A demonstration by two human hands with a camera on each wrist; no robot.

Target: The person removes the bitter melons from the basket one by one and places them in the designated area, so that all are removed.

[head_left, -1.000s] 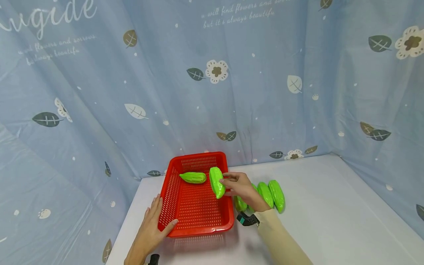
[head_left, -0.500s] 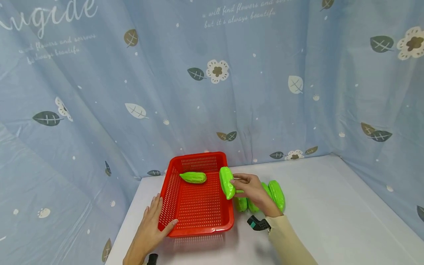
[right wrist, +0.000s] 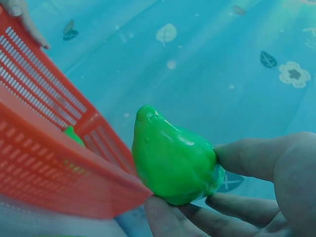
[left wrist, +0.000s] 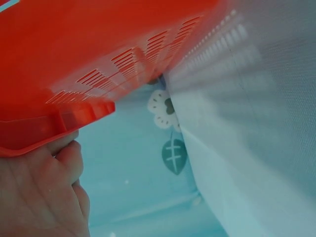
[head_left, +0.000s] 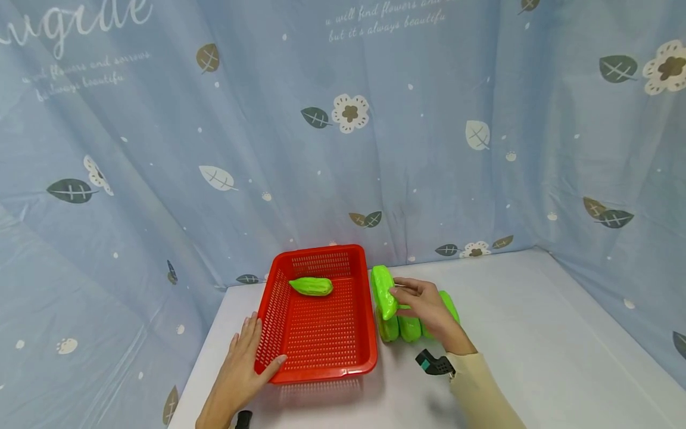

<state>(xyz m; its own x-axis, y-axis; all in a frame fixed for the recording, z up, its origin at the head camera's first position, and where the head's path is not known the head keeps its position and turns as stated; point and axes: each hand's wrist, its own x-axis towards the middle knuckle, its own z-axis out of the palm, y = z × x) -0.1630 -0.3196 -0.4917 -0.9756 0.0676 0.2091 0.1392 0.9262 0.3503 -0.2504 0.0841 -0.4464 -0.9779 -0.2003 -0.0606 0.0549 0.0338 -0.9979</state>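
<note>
My right hand holds a glossy, ridged green vegetable, long and tapered, in its fingertips. It is raised just outside the right rim of the red plastic basket. In the right wrist view the thumb and fingers pinch this vegetable from both sides. My left hand lies along the basket's front left corner, fingers extended. The left wrist view shows that hand against the basket's rim. A similar green vegetable lies inside the basket near its back wall.
Several more green vegetables lie in a row on the white table right of the basket, partly hidden behind my right hand. A blue patterned curtain hangs behind and at both sides.
My right hand has moved right with the green vegetable, from over the inside of the basket to just beyond its right rim. My left hand stays on the basket.
</note>
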